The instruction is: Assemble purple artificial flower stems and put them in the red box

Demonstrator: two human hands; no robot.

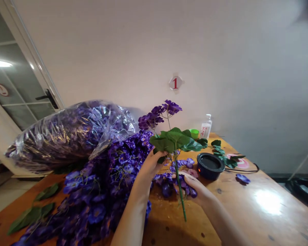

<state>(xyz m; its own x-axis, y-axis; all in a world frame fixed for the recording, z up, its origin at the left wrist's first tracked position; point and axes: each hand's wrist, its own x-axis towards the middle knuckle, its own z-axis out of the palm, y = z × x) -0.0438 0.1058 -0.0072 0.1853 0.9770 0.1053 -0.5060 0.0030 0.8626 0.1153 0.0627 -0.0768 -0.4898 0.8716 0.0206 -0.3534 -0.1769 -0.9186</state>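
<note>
My left hand (151, 164) is closed around an artificial flower stem (180, 189) just under its green leaves (176, 140). Purple blossoms (159, 114) rise above the leaves, and the thin green stem hangs down toward the table. My right hand (195, 188) lies lower and to the right, fingers curled among loose purple flower heads (181, 164) next to the stem. What those fingers hold is hidden.
A large heap of purple artificial flowers (102, 191) covers the left of the wooden table (259, 212), with a clear plastic bag of more flowers (66, 133) behind. A black round pot (209, 165), a clear bottle (206, 128), a green cup (194, 133) and loose leaves (226, 155) stand right.
</note>
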